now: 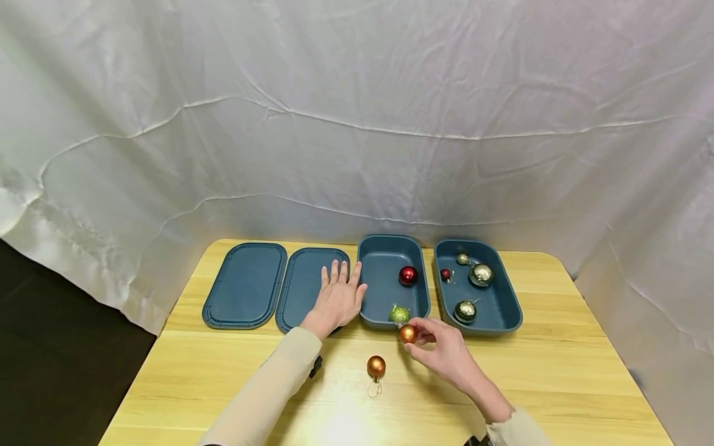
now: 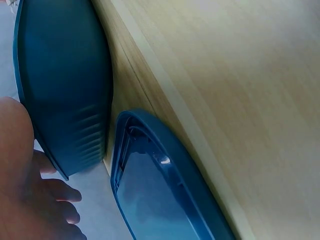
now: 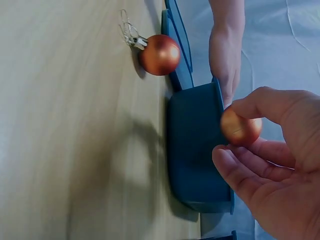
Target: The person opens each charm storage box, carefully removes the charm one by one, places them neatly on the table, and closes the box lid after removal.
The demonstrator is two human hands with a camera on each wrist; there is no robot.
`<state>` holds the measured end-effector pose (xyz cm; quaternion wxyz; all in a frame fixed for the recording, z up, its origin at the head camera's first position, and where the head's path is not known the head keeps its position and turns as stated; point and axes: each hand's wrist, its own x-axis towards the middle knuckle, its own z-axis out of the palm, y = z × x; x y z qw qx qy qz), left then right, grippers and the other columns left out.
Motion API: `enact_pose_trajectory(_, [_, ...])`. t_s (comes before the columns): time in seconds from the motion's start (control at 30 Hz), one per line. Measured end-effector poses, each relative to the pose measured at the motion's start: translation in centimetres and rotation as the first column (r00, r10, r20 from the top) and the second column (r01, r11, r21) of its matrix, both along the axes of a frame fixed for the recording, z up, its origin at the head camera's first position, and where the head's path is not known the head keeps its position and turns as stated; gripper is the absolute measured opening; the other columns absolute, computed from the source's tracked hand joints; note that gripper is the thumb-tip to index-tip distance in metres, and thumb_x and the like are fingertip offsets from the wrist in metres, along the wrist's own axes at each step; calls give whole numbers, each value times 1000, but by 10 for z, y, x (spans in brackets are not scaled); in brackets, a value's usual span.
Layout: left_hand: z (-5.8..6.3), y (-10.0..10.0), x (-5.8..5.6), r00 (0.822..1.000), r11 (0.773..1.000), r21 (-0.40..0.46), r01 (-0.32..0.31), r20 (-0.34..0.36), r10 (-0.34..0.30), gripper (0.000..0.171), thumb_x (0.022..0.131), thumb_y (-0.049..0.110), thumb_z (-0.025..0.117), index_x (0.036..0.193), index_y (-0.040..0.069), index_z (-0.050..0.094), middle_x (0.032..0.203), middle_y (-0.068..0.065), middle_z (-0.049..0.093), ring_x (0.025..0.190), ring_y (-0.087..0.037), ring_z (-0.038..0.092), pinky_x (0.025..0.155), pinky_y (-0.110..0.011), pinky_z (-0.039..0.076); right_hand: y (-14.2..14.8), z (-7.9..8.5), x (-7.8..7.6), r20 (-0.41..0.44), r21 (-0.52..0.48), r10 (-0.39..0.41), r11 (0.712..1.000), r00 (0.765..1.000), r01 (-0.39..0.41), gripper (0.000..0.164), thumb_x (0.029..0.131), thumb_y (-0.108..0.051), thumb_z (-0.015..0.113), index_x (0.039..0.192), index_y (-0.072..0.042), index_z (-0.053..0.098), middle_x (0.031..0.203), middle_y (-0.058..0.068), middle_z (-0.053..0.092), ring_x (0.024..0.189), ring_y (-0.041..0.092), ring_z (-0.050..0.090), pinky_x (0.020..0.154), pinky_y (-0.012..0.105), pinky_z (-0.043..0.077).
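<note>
My right hand pinches a small orange Christmas ball between thumb and fingers at the near edge of a blue box. Inside that box lie a shiny red ball and a glittery green ornament. My left hand, fingers spread straight, is at the box's left rim, above a blue lid. In the left wrist view, its thumb side meets the rim of the box. A second orange ball with a string loop lies on the table between my forearms.
Right of this box stands another blue box with several gold, dark green and red ornaments. At the left, a further blue lid lies flat on the wooden table. A pale curtain hangs behind and around the table.
</note>
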<state>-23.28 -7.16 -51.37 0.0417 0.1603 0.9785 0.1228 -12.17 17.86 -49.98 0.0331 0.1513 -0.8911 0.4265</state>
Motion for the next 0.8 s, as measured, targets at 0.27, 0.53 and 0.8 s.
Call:
enact_pose_trajectory(0.27, [-1, -1, 1, 1000, 1000, 0, -3, -8, 3, 63, 116, 45, 25, 171, 15, 18, 173, -26, 24, 163, -47, 14, 131, -65, 8, 0, -7, 9, -4, 27, 41, 999, 999, -41, 34, 82, -4, 86, 114, -4, 76, 102, 2, 73, 84, 7, 71, 77, 30, 64])
enact_pose_trajectory(0.53, [-1, 0, 0, 1000, 1000, 13, -3, -1, 3, 64, 116, 46, 25, 171, 16, 17, 173, -26, 23, 163, -46, 13, 132, -64, 7, 2, -19, 21, 25, 26, 64, 998, 998, -65, 38, 81, -6, 88, 117, 0, 75, 101, 3, 73, 83, 9, 70, 74, 28, 63])
enact_pose_trajectory(0.8, [0, 0, 0, 1000, 1000, 8, -3, 5, 3, 64, 116, 46, 25, 171, 16, 16, 173, -26, 22, 163, -46, 12, 132, -64, 7, 6, -34, 33, 80, 35, 53, 998, 995, -56, 36, 81, -7, 88, 115, -3, 76, 99, 0, 71, 81, 6, 65, 71, 24, 60])
